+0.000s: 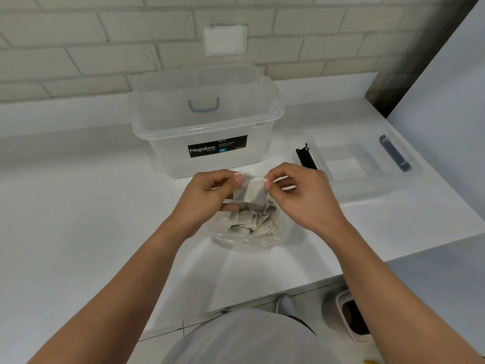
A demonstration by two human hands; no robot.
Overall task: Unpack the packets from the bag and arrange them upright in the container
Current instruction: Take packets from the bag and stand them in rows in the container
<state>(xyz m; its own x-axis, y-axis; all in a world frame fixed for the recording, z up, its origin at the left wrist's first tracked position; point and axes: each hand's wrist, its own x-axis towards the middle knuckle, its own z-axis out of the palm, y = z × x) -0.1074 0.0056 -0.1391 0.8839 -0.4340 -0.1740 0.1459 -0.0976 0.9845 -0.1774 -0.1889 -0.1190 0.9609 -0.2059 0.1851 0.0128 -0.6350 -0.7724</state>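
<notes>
A white countertop (78, 219) is seen from above, set against a wall of pale painted brick (78, 48) on which a white blanking plate (225, 40) is fixed. At the back of the counter a clear plastic container (207, 122) with a dark "Megabox" label stands open, and no packets can be made out in it. To its right, a clear lid (367, 166) with dark clips is laid flat. Nearer the front edge, a clear plastic bag (249, 232) of small pale packets is resting on the counter. Just above the bag's mouth, one packet (252, 191) is pinched at its top corners by the left hand (207, 195) and the right hand (301, 195), both closed on it. Tiled floor and a small bin (351, 319) are visible below the counter edge.
</notes>
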